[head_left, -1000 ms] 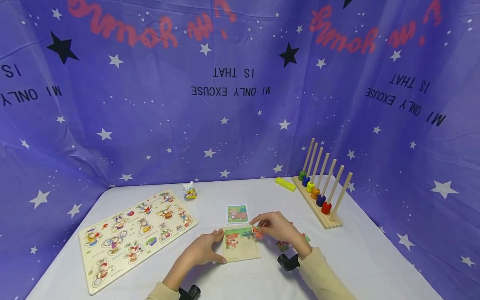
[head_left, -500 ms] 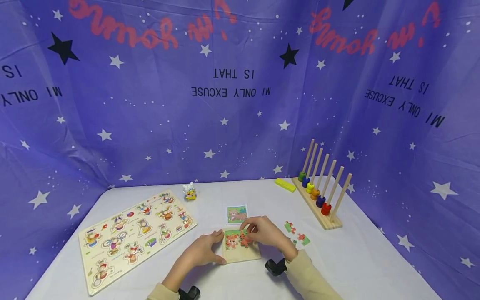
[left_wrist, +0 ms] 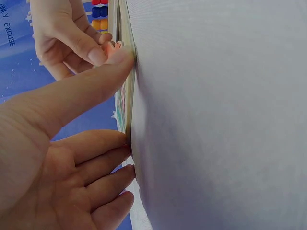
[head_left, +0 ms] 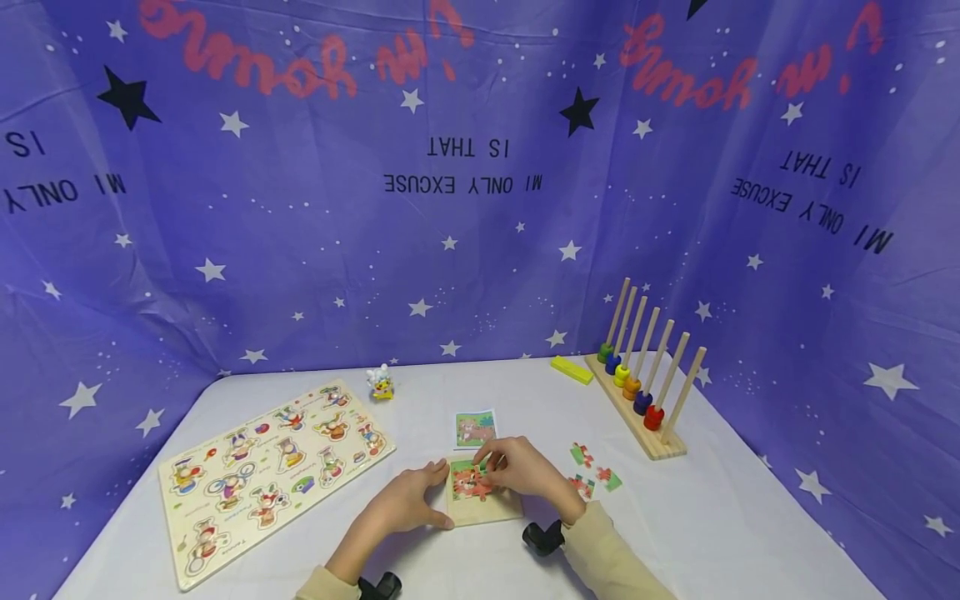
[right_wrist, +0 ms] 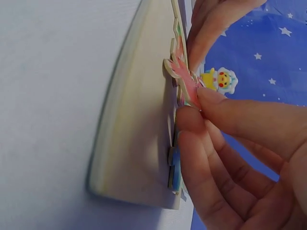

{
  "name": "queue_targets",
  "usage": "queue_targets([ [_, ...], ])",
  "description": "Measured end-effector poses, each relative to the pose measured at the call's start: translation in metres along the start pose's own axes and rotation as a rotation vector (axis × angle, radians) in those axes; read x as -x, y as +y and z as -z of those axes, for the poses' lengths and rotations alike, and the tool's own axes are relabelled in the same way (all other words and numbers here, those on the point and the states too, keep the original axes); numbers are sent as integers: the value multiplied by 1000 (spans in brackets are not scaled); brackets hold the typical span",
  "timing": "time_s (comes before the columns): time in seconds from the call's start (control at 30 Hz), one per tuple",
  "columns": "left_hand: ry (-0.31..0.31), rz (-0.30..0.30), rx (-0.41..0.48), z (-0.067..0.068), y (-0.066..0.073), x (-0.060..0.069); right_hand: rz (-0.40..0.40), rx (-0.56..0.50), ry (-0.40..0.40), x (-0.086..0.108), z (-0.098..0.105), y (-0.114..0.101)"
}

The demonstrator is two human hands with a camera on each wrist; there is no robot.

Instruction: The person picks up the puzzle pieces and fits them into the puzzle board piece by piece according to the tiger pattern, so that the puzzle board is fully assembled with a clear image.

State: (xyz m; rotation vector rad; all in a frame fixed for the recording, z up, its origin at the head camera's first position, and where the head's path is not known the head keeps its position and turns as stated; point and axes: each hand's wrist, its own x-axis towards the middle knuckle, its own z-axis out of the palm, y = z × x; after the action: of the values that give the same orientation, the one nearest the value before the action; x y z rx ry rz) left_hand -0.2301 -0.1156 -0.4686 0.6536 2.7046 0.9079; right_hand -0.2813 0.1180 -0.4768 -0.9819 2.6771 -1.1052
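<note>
Ease the puzzle piece (right_wrist: 188, 80), pinched in the right hand (head_left: 519, 467) and tilted over the wooden board (head_left: 491, 512), level against the laid pieces (right_wrist: 175, 170), matching notches before pressing. Brace the board's left edge using the widely spread left hand (head_left: 409, 498).

Seen in purple on the backdrop (head_left: 322, 275), strewn with white and black stars, red script and black lettering. Pictured in plain white on the cloth (head_left: 465, 571), pale wood on the tray (head_left: 495, 513), orange-red and green on the pieces (head_left: 611, 480). Shown in yellow on the block (head_left: 572, 370), green, blue, yellow, orange and red on the beads (head_left: 632, 389), beige on the sleeves (head_left: 618, 558).
</note>
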Motion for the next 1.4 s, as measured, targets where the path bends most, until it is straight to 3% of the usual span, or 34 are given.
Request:
queue_targets([
  [0.33,6,-5,-10,0,0,0,-47,-45,-10,1,-2,-2],
  [0.63,5,3,-9,0,1,-1,-50,-8,-16,2,0,-4],
  [1.4,11,-10,7,1,2,1,-1,23,-67,6,3,-6],
])
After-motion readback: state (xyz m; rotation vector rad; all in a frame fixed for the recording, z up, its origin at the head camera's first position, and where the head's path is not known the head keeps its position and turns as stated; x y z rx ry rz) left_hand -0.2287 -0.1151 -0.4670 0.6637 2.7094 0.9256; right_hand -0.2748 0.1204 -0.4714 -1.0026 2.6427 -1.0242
